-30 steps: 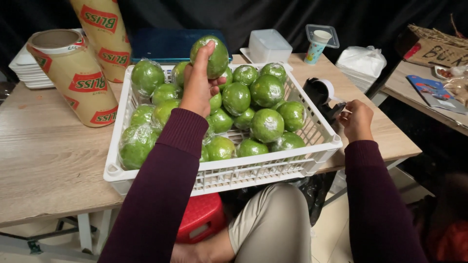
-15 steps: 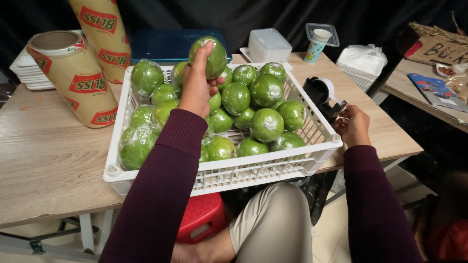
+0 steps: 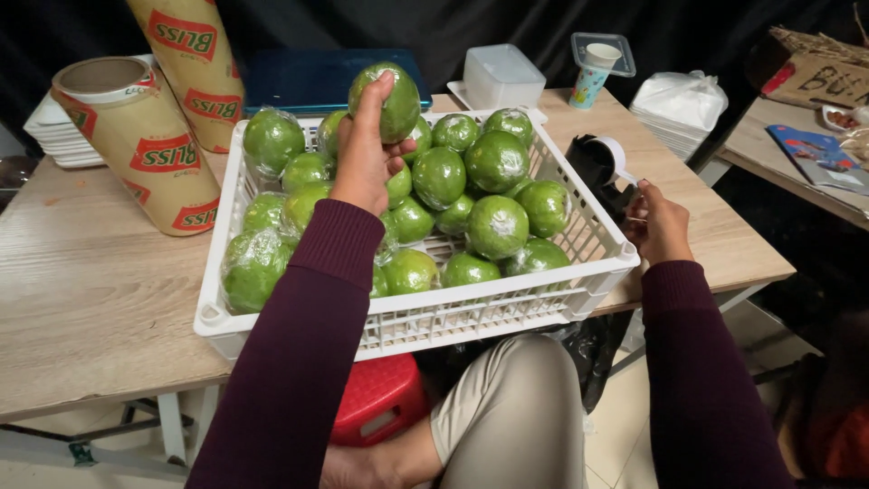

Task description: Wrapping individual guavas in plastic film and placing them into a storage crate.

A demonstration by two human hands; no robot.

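1. The left hand (image 3: 362,158) has its grip closed around a round green fruit (image 3: 387,100), glossy in clear wrap, held above the far rim of the crate; the fruit is near-spherical, so I cannot tell which way it points.
2. The white plastic crate (image 3: 471,317), with slotted lattice walls, sits on the wooden tabletop (image 3: 100,299) and is filled with more wrapped green fruits (image 3: 496,225).
3. The right hand (image 3: 659,225) has its fingers curled against a black and white tape dispenser (image 3: 608,167) just beside the crate's right wall.
4. Two tan rolls of film (image 3: 149,154) stand at the left.
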